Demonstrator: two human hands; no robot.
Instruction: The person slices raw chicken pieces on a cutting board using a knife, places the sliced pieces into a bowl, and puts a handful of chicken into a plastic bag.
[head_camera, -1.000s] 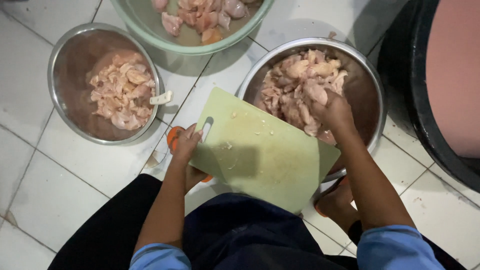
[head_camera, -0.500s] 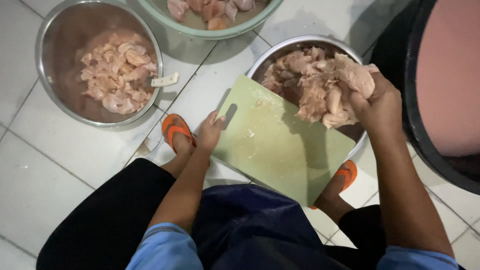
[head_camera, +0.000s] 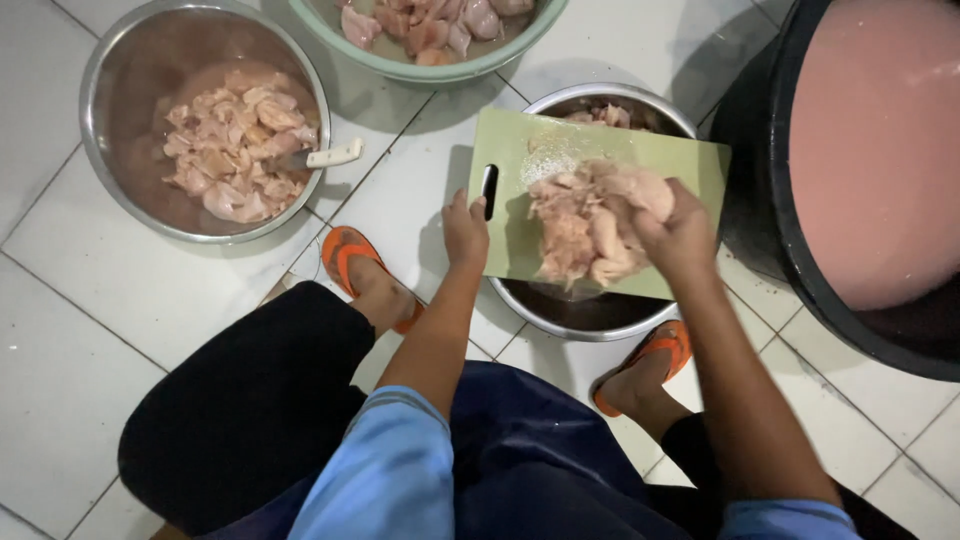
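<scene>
At the centre of the frame the pale green plastic cutting board (head_camera: 520, 215) now lies flat across the steel bowl (head_camera: 560, 310) — earlier it was tilted. The left hand (head_camera: 465, 228) grips its handle edge. The right hand (head_camera: 680, 235), closed around raw chicken pieces (head_camera: 580, 235), has brought them from the bowl onto the board.

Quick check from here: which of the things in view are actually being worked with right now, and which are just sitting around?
In use:
left hand steadying the green cutting board
right hand gripping raw chicken pieces
steel bowl beneath the board

Sitting around:
steel bowl of cut chicken with a knife
green basin
black tub
</scene>
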